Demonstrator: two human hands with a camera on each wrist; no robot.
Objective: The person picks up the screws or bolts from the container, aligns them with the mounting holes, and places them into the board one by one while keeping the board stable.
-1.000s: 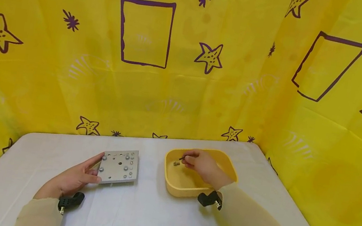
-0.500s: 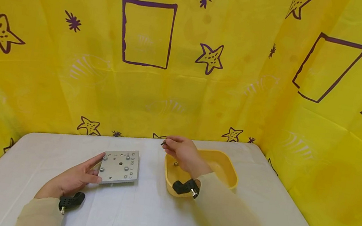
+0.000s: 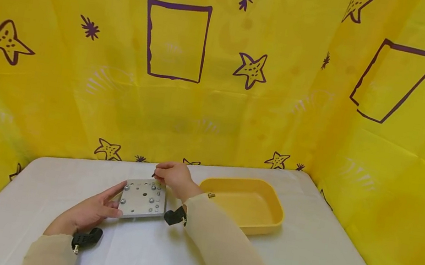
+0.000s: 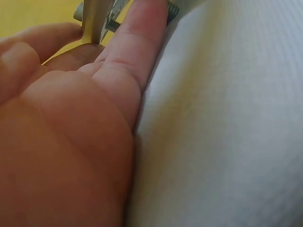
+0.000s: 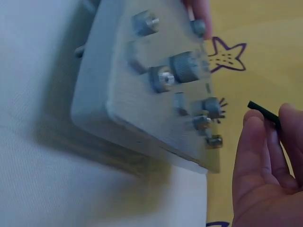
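Note:
My left hand (image 3: 96, 210) holds the left edge of a square metal plate (image 3: 134, 199), thumb at its near side. Bolts and small blocks stand on the plate's top; it also has several holes. Seen from the left wrist, one finger lies under the plate (image 4: 93, 21), beside a threaded bolt end (image 4: 112, 25). My right hand (image 3: 177, 179) is over the plate's far right corner. Between thumb and fingertips it pinches a short, thin dark rod (image 5: 263, 113), whose exact kind I cannot tell. In the right wrist view the rod is apart from the plate.
A yellow tray (image 3: 280, 218) stands to the right of the plate, partly behind my right forearm. Inside it near the left wall lies a small brass-coloured screw (image 3: 211, 195). A white cloth (image 3: 325, 261) covers the table, and yellow patterned curtains (image 3: 216, 105) enclose it.
My right hand has carried the dark rod left, out of the tray and across to the plate's far right corner. The left hand keeps its grip on the plate.

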